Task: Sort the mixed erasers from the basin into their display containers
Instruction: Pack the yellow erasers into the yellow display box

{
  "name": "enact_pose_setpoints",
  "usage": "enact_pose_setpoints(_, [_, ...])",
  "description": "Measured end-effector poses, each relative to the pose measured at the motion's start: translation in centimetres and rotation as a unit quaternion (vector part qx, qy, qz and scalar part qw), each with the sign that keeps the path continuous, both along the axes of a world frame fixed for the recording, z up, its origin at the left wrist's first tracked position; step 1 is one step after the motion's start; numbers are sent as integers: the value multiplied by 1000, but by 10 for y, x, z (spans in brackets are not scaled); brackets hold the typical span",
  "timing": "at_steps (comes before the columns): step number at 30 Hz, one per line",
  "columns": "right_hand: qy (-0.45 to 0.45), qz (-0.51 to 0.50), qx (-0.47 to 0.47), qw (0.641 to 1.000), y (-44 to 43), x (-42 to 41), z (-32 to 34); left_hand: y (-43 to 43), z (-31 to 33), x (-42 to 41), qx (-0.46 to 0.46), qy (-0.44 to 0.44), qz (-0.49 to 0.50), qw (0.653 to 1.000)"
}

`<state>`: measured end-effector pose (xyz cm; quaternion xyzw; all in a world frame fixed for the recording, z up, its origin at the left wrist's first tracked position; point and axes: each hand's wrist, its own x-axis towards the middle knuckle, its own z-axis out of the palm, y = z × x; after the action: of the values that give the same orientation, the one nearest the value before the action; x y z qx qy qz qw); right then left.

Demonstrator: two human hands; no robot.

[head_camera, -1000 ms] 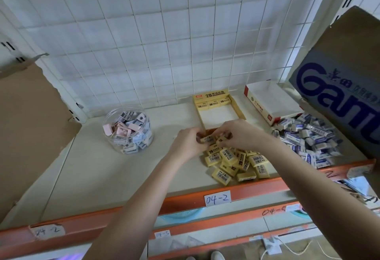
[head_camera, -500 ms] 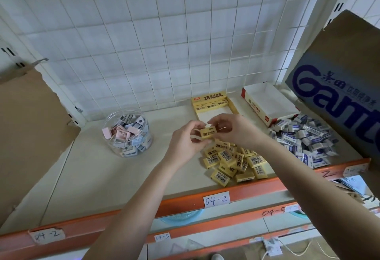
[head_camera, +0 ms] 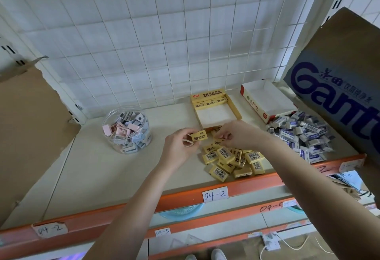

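My left hand point(head_camera: 181, 144) pinches one yellow 2B eraser point(head_camera: 199, 137) above the shelf, with a loose rubber band hanging under its fingers. To its right, my right hand point(head_camera: 236, 134) has its fingers curled over another yellow eraser point(head_camera: 216, 132) at the top of the yellow eraser pile point(head_camera: 230, 160). Just behind both hands stands the yellow display box point(head_camera: 236, 111), with one row of erasers at its back. A pile of blue-and-white erasers point(head_camera: 304, 136) lies to the right, in front of a red-and-white display box point(head_camera: 267, 103).
A clear round jar point(head_camera: 126, 129) of pink and blue pieces stands at the left. A big cardboard carton point(head_camera: 339, 87) leans in at the right, brown cardboard point(head_camera: 26, 128) at the left. The orange shelf edge point(head_camera: 185, 198) runs along the front; a wire grid backs the shelf.
My left hand lifted a yellow eraser off the pile and now holds it alone. My right hand let go of it and dropped back to the pile's top.
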<state>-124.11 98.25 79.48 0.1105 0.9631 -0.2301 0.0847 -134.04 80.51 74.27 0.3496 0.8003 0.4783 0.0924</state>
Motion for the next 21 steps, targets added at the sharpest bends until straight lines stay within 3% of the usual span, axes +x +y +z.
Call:
enact_pose_setpoints(4, [-17, 6, 7, 1000, 0, -2, -5, 4, 3, 0, -21, -4, -15, 1000])
enact_pose_setpoints(13, [127, -38, 6, 991, 34, -16, 4, 30, 22, -28, -64, 56, -7, 996])
enact_pose_setpoints(21, [78, -34, 86, 993, 63, -56, -1, 79, 30, -69, -178, 136, -16, 974])
